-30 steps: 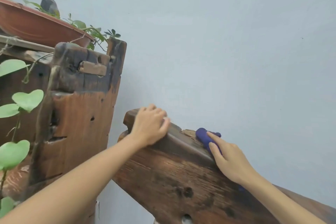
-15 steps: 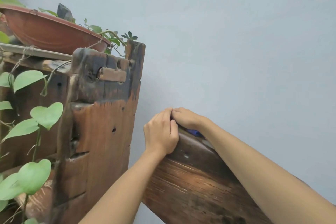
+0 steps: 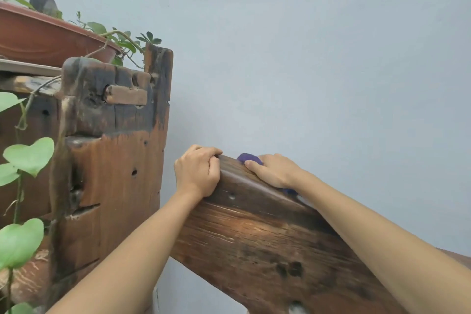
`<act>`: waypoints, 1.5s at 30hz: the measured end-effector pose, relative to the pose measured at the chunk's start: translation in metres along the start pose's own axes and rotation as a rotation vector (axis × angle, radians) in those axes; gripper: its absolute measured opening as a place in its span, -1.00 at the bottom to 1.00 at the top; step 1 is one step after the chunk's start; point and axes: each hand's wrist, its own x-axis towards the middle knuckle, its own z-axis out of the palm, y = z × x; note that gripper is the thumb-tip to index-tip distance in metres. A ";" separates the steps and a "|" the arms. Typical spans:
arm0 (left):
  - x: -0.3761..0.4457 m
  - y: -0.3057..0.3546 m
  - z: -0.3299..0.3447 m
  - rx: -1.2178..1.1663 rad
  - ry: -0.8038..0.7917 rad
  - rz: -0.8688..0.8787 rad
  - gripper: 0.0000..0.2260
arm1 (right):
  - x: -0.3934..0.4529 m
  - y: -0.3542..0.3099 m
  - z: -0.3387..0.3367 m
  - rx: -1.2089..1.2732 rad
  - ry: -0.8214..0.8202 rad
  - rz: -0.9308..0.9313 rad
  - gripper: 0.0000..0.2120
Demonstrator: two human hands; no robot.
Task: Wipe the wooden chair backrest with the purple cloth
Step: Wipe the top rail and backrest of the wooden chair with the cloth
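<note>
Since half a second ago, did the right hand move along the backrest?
Yes. The right hand with the purple cloth slid right along the backrest, away from the left hand.

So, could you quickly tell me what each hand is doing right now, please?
Left hand: closed, gripping the end of the wooden backrest.
Right hand: fingers fairly flat, pressing the purple cloth on the backrest's top edge.
</note>
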 end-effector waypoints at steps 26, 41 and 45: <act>-0.012 0.006 0.007 -0.045 0.123 0.037 -0.58 | -0.103 0.151 -0.009 0.693 -0.128 0.543 -0.59; -0.011 0.005 0.012 -0.086 0.145 0.047 -0.59 | 0.027 0.011 -0.013 0.378 -0.262 0.318 -0.75; -0.010 0.003 0.010 -0.051 0.118 0.054 -0.61 | 0.062 -0.045 -0.001 0.442 -0.211 0.265 -0.53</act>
